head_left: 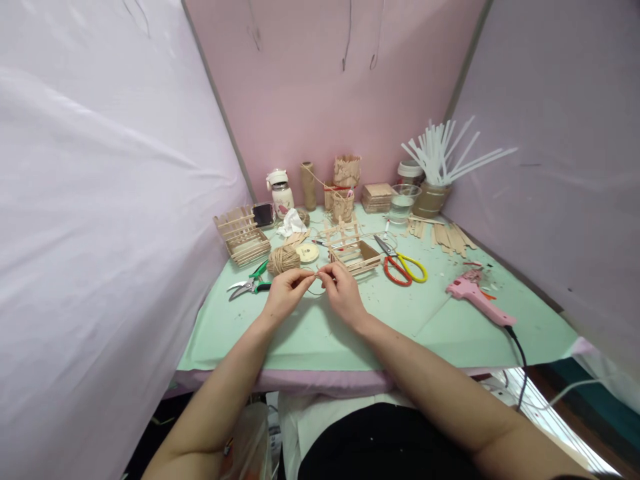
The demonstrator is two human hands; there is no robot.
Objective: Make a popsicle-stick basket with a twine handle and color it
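Near the middle of the table, my left hand (287, 292) and my right hand (343, 293) meet fingertip to fingertip, both closed in a pinch. A thin strand of twine (316, 293) runs between them and loops just below the fingers. The ball of jute twine (284, 260) lies right behind my left hand. Just beyond my right hand sits a small wooden-stick crate (369, 259), partly hidden by the fingers. Green-handled pruning shears (250, 285) lie open to the left of my left hand. Scissors with red and yellow handles (404, 263) rest to the right.
A pink glue gun (480, 300) with a black cord lies at the right. A slatted stick basket (243, 237) stands at the left. Along the back are a bottle (281, 193), a cup of water (403, 203) and a pot of white glue sticks (434, 197). Loose wooden sticks (453, 237) lie nearby.
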